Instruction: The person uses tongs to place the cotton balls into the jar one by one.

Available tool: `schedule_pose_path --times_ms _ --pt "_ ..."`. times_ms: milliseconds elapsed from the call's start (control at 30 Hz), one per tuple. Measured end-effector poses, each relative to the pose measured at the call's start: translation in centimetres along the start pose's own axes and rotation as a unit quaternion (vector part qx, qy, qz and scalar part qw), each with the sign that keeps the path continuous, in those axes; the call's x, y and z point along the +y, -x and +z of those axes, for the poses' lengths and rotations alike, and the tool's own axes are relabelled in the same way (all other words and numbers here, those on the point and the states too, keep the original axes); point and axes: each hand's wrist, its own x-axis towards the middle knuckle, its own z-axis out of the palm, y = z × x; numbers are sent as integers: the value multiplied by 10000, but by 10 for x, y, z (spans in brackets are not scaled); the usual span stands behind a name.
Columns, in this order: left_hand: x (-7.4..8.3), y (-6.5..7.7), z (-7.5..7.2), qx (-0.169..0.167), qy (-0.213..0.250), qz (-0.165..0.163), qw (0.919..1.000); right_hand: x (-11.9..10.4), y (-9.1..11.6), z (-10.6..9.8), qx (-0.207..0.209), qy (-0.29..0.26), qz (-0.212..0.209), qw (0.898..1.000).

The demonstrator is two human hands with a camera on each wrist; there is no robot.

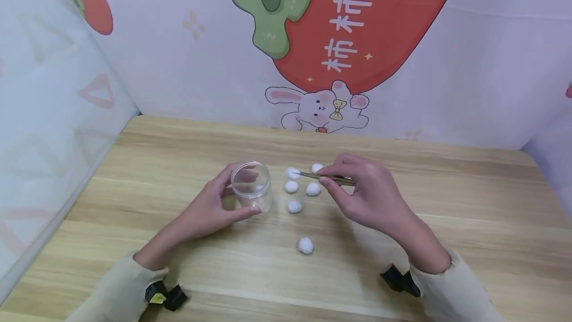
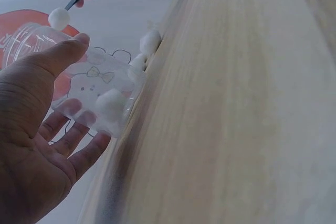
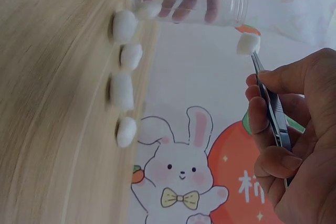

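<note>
My left hand (image 1: 212,207) holds a clear plastic jar (image 1: 251,183) around its side, thumb in front and fingers behind. The jar stands lidless on the table, and a cotton ball (image 2: 111,104) lies at its bottom. In my right hand (image 1: 373,193) is a pair of metal tweezers (image 3: 270,95), pinched between thumb and fingers. Their tips grip another cotton ball (image 3: 248,43), raised above the table to the right of the jar's mouth. Below and around it, several loose cotton balls (image 1: 294,206) lie on the wood, one (image 1: 306,246) nearer the front.
The wooden table (image 1: 178,143) backs onto a printed cloth (image 1: 170,63) with a rabbit and a large red fruit. Another pale cloth (image 1: 40,113) hangs along the left side. A small black device (image 1: 165,296) sits at each sleeve cuff.
</note>
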Motion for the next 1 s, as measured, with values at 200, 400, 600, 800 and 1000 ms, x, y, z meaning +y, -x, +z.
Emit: schedule_pose_path --times_ms 200,400,600,800,1000 --pt "1 -2 1 10 1 38 10000 -7 -9 4 -10 -132 -109 9999" --pt "1 -2 3 -9 48 42 10000 -15 -16 5 -60 -242 -116 9996" --pt "1 -2 2 -10 51 12 10000 -20 -20 9 -54 -310 -251 9992" --pt "0 -1 1 -12 26 -36 10000 -21 -22 14 -51 -366 -319 9988" --pt "0 0 1 -30 115 30 9999 -23 -23 17 -62 -305 -357 9989"
